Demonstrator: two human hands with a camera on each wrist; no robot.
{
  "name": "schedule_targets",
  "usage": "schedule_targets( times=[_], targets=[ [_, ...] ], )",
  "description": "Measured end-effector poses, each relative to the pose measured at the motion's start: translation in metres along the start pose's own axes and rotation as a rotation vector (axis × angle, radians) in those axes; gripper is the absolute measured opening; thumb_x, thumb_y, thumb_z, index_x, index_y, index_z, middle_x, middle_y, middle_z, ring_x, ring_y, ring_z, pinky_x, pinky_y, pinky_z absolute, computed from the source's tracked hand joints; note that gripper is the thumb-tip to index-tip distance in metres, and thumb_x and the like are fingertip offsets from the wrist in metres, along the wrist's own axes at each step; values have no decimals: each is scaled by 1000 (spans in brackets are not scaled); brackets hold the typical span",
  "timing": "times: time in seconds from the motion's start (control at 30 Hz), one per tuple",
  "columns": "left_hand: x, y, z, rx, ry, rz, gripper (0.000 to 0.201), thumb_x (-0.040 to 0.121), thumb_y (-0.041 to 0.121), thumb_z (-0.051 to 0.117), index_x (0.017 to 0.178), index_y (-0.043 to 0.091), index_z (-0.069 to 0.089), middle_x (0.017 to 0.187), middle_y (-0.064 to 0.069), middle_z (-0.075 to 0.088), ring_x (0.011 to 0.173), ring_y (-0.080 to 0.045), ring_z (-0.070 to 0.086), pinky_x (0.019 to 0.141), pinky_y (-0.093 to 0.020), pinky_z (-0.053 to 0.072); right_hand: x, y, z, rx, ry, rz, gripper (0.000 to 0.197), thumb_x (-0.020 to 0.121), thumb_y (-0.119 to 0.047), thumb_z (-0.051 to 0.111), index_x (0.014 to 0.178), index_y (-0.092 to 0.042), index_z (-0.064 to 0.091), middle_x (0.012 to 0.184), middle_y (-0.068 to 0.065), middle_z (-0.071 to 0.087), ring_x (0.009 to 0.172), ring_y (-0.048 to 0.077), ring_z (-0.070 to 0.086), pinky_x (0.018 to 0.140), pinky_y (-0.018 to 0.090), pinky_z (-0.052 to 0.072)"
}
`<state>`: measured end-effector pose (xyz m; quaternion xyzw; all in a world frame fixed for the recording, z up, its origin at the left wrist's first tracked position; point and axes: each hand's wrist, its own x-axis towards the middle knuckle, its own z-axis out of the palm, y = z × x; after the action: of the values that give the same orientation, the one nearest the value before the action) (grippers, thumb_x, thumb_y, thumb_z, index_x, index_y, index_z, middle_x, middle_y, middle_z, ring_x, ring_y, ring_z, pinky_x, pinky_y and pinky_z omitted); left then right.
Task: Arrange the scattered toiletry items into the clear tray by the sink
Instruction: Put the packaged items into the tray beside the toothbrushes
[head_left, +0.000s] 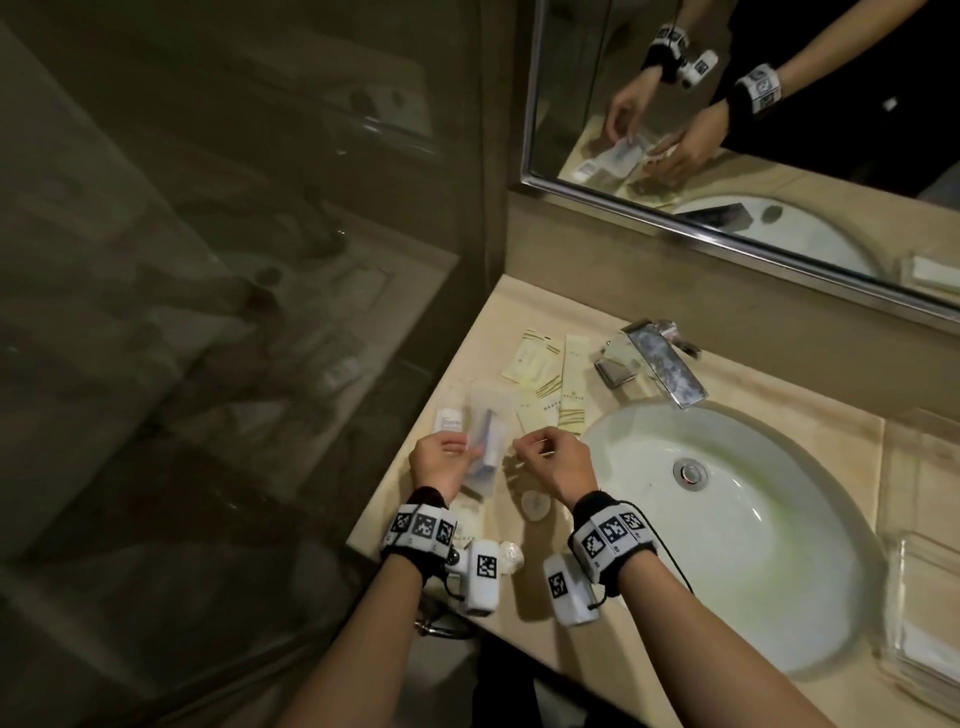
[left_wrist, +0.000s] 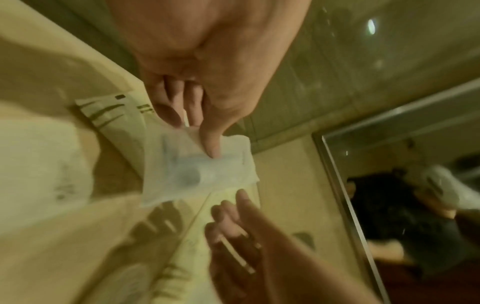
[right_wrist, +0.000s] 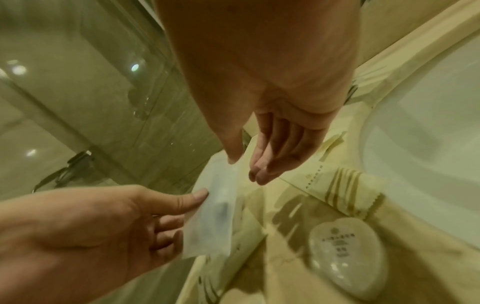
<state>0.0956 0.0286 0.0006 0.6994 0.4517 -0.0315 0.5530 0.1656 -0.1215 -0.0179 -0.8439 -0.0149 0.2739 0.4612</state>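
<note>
Head view: left hand (head_left: 441, 462) pinches a frosted packet (head_left: 485, 436) at the counter's nine o'clock; the clear tray (head_left: 924, 613) waits at three o'clock, across the sink (head_left: 727, 530).

Left wrist view: thumb pinned on the packet.

Right wrist view: right hand (right_wrist: 275, 156) loosely open, empty.

Likely pickup; next, carry it across to the tray.

Print shows on the cream sachets (head_left: 570, 384) and the round soap (right_wrist: 346, 258), too blurred to read.
</note>
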Motion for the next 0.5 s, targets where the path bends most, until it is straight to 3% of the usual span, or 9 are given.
schedule_targets(
  times=[0.07,0.1,0.2,0.27,0.33,0.43,0.5],
  targets=[
    [-1,13,-6,-140,-52,38,33,73,10,80,103,4,69,100,-11,70,89,-19,64,76,-25,51,1,-11,-1,132,-82,27,36,83,-40,73,103,-10,67,90,1,72,82,17,68,70,21,52],
    [-3,20,-7,-198,-90,57,33,73,10,79,103,5,68,99,-11,70,89,-19,65,74,-24,51,1,-16,-1,201,-134,33,44,83,-44,71,108,-9,66,95,4,73,87,20,70,75,25,55],
    [-5,37,-9,-288,-183,95,26,76,11,77,100,10,68,92,-3,71,84,-12,66,68,-19,49,0,-29,-7,418,-205,-10,40,89,-35,67,117,-7,66,105,11,74,99,24,70,85,35,58],
    [1,41,-8,-301,-169,116,21,80,19,74,99,11,69,91,-2,72,79,-9,65,63,-17,49,-2,-39,-16,496,-180,-40,34,91,-28,66,120,-10,66,107,11,74,98,23,71,80,32,58],
    [13,37,-6,-267,-53,152,20,82,24,72,95,10,68,89,-6,72,75,-14,64,59,-19,49,-2,-45,-25,509,-156,-72,34,92,-27,65,121,-10,65,109,10,73,99,22,71,79,32,57],
    [34,24,-1,65,137,228,26,75,22,78,93,11,63,97,-11,65,86,-24,62,77,-36,53,0,-53,-43,521,-149,-100,32,93,-28,64,120,-10,66,107,10,74,100,23,70,85,35,58],
    [43,19,4,272,133,234,39,71,23,81,103,13,60,110,-13,57,99,-28,57,87,-39,49,0,-59,-56,522,-153,-109,31,95,-28,61,119,-9,66,102,5,75,97,19,71,82,32,58]
  ],
)
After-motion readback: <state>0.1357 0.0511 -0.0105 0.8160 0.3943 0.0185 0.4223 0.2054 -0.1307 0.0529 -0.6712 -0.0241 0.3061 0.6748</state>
